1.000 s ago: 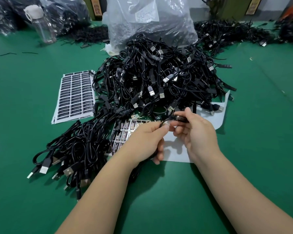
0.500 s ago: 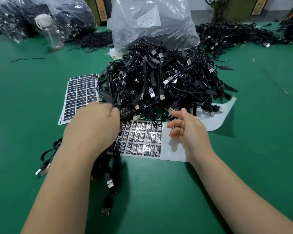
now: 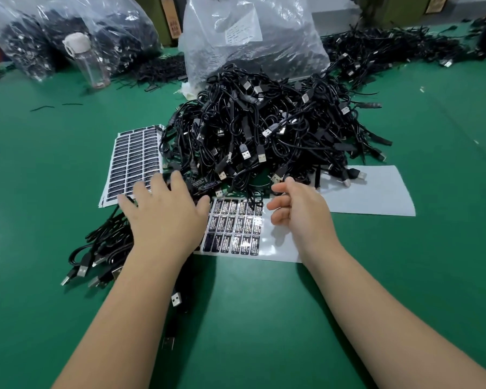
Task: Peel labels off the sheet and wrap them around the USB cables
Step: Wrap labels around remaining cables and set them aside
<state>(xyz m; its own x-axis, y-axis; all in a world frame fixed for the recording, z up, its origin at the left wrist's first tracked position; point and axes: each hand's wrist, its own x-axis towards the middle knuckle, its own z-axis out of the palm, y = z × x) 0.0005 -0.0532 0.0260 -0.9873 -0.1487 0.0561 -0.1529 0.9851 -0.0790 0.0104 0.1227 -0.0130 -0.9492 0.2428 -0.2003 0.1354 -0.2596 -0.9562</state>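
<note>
A big heap of black USB cables (image 3: 264,130) fills the middle of the green table. In front of it lies a partly used label sheet (image 3: 267,242) with rows of black labels (image 3: 237,220) on its left part and bare white backing on the right. A full label sheet (image 3: 135,161) lies to the left. My left hand (image 3: 166,220) hovers, fingers spread and empty, over the left edge of the used sheet and a smaller pile of cables (image 3: 101,248). My right hand (image 3: 298,211) is over the sheet's middle, fingers loosely curled, holding nothing.
A labelled cable (image 3: 205,185) lies just beyond my left fingertips. Clear plastic bags of cables (image 3: 250,37) stand behind the heap and at the back left. A clear bottle (image 3: 89,63) stands back left. More cables (image 3: 382,51) are spread at the back right.
A second ago both hands pinched a label around one cable. My left hand then carried that cable left and now has opened with fingers spread; my right hand stayed over the sheet, empty.
</note>
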